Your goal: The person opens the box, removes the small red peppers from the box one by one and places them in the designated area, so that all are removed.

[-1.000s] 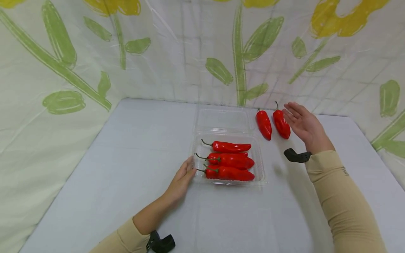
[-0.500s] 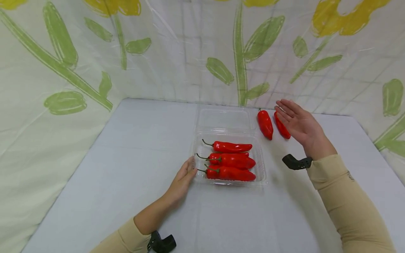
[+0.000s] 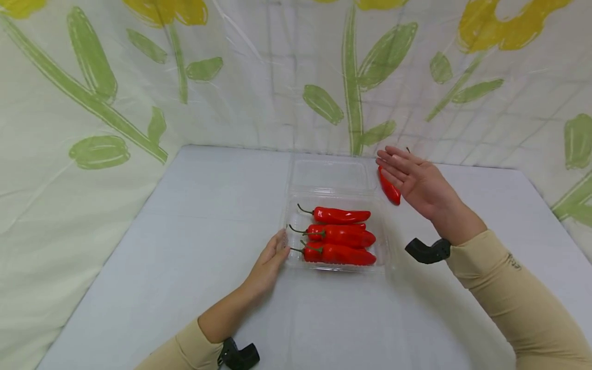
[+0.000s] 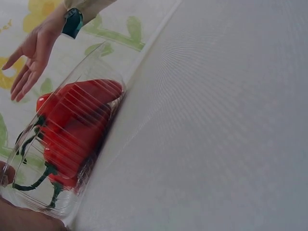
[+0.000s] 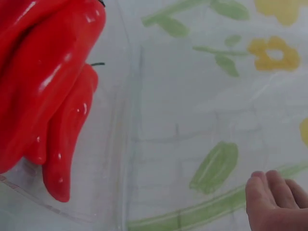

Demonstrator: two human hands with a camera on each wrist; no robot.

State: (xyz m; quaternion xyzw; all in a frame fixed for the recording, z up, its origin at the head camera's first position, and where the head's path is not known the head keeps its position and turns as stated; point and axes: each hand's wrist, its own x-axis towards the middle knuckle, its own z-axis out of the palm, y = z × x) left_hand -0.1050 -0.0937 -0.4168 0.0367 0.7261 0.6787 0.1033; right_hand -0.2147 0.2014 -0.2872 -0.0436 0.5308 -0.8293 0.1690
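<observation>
A clear plastic clamshell container [image 3: 384,246] lies with its lid [image 3: 330,173] folded back. Several red peppers [image 3: 349,235] are inside it, side by side, stems to the left. My left hand [image 3: 264,264] holds the container's left edge with thumb and fingers; in the left wrist view, part of that hand [image 4: 24,216] shows at the lower left corner. My right hand [image 3: 423,190], fingers straight and palm turned left, hovers over the back right. Below it a loose red pepper [image 3: 387,187] shows partly; of a second pepper only the stem [image 3: 408,150] is visible.
A white table [image 3: 185,246] bears everything. Behind it hangs a pale sheet [image 3: 259,77] printted with yellow flowers and green leaves, meeting the table's back edge. Small black wrist cameras [image 3: 427,251] are strapped to both wrists.
My right hand has moved left from beside the right-hand loose pepper, across it, to the left-hand one, partly covering both. The left hand and the container have hardly moved.
</observation>
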